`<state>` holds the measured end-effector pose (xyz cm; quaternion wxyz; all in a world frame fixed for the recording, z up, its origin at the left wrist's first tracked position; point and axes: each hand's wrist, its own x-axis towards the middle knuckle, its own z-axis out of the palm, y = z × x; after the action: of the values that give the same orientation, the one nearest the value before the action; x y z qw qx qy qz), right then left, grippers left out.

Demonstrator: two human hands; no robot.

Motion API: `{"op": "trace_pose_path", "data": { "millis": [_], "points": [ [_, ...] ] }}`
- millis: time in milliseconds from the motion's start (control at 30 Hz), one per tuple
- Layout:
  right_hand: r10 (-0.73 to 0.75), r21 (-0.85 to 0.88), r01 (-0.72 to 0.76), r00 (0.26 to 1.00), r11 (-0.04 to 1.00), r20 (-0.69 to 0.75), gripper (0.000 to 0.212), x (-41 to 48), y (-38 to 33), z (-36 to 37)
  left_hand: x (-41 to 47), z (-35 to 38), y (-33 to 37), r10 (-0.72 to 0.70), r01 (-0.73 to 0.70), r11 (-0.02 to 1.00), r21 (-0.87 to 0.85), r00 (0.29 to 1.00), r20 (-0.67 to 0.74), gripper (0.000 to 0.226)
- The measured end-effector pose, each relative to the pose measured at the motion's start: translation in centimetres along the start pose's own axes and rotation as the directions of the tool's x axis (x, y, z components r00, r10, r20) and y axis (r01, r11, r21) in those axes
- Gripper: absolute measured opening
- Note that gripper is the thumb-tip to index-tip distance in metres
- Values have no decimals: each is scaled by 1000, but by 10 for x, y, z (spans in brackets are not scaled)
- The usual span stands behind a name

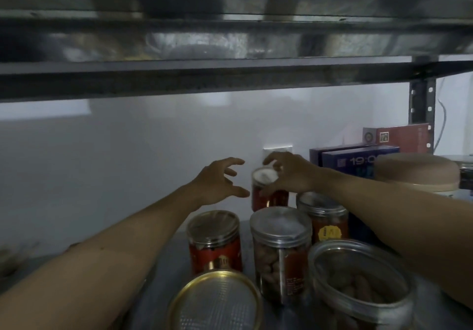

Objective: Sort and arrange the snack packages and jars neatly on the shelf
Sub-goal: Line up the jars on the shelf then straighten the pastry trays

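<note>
The rear red jar (270, 199) is gripped at its lid by the right hand (291, 174). The left hand (217, 183) is held just left of that jar, fingers (231, 162) spread, grasping nothing.

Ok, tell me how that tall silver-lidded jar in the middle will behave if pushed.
The jar is tall and narrow, so a high push would probably tip it. It looks full of nuts, so likely fairly heavy. Its smooth clear wall may slip in a loose grip.
</note>
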<state>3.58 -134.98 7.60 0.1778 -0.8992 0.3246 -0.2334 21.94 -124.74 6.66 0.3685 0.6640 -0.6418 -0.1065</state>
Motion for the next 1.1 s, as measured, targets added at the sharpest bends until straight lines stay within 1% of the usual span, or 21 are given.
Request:
{"op": "trace_pose_path", "data": {
  "millis": [100,200,233,333,400,433,533,633,767,933,1100],
  "points": [
    [-10,213,25,997,977,-74,79,0,-16,-8,-6,-6,2,1,-3,996,-91,1000,-23,85],
    [0,377,36,995,925,-95,73,1,-37,-12,-11,-12,9,15,-28,983,-184,997,-73,80],
    [7,416,37,995,909,-104,74,1,-43,-12,-13,-14,11,16,-37,976,-214,995,-99,77],
    [25,507,35,994,861,-111,94,-2,-60,-11,-21,-24,14,7,-55,949,-311,988,-154,73],
    [30,552,35,994,833,-109,100,-6,-67,-12,-28,-32,13,2,-58,937,-345,987,-161,71],
    [30,577,37,994,816,-106,98,-8,-69,-13,-32,-35,13,-1,-57,933,-356,987,-161,70],
    [19,642,47,995,765,-95,77,-8,-74,-13,-41,-44,9,-5,-56,923,-381,988,-156,69],
    [9,618,59,994,784,-107,67,-7,-82,-10,-46,-51,4,-17,-33,913,-406,993,-119,69],
    [13,546,64,991,835,-136,71,2,-90,-1,-46,-59,-4,-62,30,925,-380,996,-71,68],
    [24,525,13,998,851,-64,73,15,-93,17,-42,-63,-22,-98,69,937,-343,993,-69,70],
    [53,393,-42,998,919,-18,67,29,-95,31,-37,-56,-45,-119,95,941,-325,991,-55,66]
  ]
}}
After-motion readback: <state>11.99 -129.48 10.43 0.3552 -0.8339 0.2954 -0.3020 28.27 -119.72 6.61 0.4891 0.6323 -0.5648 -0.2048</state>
